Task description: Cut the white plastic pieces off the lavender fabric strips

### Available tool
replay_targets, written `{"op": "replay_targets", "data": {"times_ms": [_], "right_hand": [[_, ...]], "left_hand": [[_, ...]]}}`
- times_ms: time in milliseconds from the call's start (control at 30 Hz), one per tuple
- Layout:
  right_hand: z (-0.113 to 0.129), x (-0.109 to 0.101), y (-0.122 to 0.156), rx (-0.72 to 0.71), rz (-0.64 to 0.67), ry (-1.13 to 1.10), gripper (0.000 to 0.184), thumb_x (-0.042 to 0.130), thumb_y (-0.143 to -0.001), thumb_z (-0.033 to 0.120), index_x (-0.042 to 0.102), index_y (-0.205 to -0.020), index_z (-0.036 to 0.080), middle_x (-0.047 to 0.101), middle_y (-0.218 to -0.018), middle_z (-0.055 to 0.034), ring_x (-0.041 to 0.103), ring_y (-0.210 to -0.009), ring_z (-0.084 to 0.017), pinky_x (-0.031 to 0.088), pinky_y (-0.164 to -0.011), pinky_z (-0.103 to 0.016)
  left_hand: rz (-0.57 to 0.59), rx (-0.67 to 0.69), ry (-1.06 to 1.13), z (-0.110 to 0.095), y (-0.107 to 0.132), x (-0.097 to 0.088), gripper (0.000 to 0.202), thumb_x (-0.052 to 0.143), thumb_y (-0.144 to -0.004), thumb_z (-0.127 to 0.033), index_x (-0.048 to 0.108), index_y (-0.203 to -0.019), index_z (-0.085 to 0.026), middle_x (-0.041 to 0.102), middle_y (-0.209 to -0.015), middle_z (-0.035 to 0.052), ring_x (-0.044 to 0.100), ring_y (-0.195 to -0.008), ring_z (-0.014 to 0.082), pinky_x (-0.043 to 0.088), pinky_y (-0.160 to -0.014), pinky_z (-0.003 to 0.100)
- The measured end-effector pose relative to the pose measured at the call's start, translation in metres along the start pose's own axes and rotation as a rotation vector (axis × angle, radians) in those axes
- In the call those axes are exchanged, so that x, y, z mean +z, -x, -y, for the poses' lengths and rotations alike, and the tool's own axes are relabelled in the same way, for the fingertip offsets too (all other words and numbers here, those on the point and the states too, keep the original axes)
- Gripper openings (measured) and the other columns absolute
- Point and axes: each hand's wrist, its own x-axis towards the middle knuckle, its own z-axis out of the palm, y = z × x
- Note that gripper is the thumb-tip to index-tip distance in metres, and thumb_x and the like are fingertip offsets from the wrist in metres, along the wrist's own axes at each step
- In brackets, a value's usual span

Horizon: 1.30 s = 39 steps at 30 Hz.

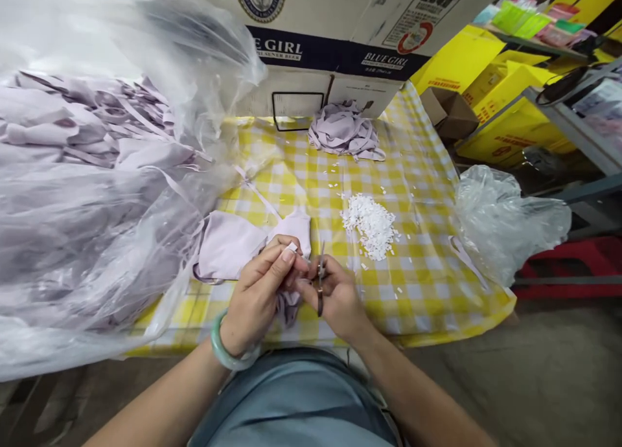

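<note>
My left hand (265,278), with a green bangle (228,350) on its wrist, pinches a pale lilac garment (230,243) that lies partly on the table. A small white label (292,247) sticks up by its thumb. Close on the right, my right hand (337,295) is closed round small scissors (321,282) whose blades point away from me. Its fingertips also meet the fabric between both hands; whether they grip it is hard to tell. Beyond the right hand lies a heap of tiny white clippings (370,227).
A large clear plastic bag (160,265) full of lilac garments fills the left side. A lilac strap bundle (345,133) sits by a big carton (315,45) at the back. A crumpled plastic bag (510,220) hangs at the right edge of the checked tablecloth (427,285).
</note>
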Motion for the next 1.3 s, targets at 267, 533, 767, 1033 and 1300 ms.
{"op": "replay_targets", "data": {"times_ms": [267, 533, 767, 1033, 1300], "right_hand": [[0.030, -0.066, 0.021, -0.206, -0.035, 0.949, 0.044, 0.067, -0.077, 0.062, 0.053, -0.076, 0.020, 0.060, -0.078, -0.0046, 0.050, -0.083, -0.023, 0.037, -0.076, -0.035], [0.025, -0.071, 0.026, -0.164, -0.032, 1.024, 0.052, 0.069, -0.074, 0.066, 0.050, -0.060, 0.020, 0.057, -0.059, -0.0006, 0.050, -0.065, -0.017, 0.032, -0.071, -0.032], [0.023, -0.072, 0.025, -0.144, -0.059, 0.977, 0.054, 0.070, -0.071, 0.069, 0.049, -0.055, 0.021, 0.057, -0.056, -0.0010, 0.051, -0.062, -0.017, 0.035, -0.071, -0.033], [0.022, -0.074, 0.025, -0.174, -0.089, 0.972, 0.055, 0.071, -0.070, 0.069, 0.050, -0.053, 0.021, 0.055, -0.055, -0.0010, 0.050, -0.060, -0.016, 0.035, -0.068, -0.032], [0.020, -0.076, 0.029, -0.190, -0.137, 0.985, 0.056, 0.068, -0.073, 0.069, 0.052, -0.053, 0.020, 0.053, -0.053, -0.0005, 0.048, -0.056, -0.014, 0.033, -0.064, -0.030]], "left_hand": [[0.124, 0.049, -0.145, 0.019, -0.008, 0.028, 0.035, 0.042, -0.101, -0.026, 0.058, -0.071, -0.017, 0.046, -0.101, 0.0059, 0.046, -0.093, 0.0174, 0.039, -0.071, 0.026], [0.157, -0.051, -0.081, 0.034, -0.009, 0.036, 0.036, 0.042, -0.101, -0.030, 0.054, -0.069, -0.017, 0.041, -0.109, 0.0050, 0.045, -0.087, 0.0159, 0.040, -0.069, 0.026], [0.183, -0.075, -0.105, 0.034, -0.011, 0.043, 0.035, 0.038, -0.102, -0.029, 0.053, -0.073, -0.017, 0.041, -0.112, 0.0054, 0.043, -0.079, 0.0147, 0.041, -0.065, 0.027], [0.221, -0.014, -0.194, 0.038, -0.010, 0.043, 0.037, 0.035, -0.102, -0.030, 0.053, -0.073, -0.018, 0.044, -0.110, 0.0084, 0.046, -0.093, 0.0202, 0.042, -0.077, 0.031], [0.235, 0.001, -0.275, 0.038, -0.012, 0.046, 0.036, 0.039, -0.101, -0.032, 0.054, -0.071, -0.019, 0.052, -0.098, 0.0095, 0.046, -0.108, 0.0265, 0.043, -0.084, 0.036]]}}
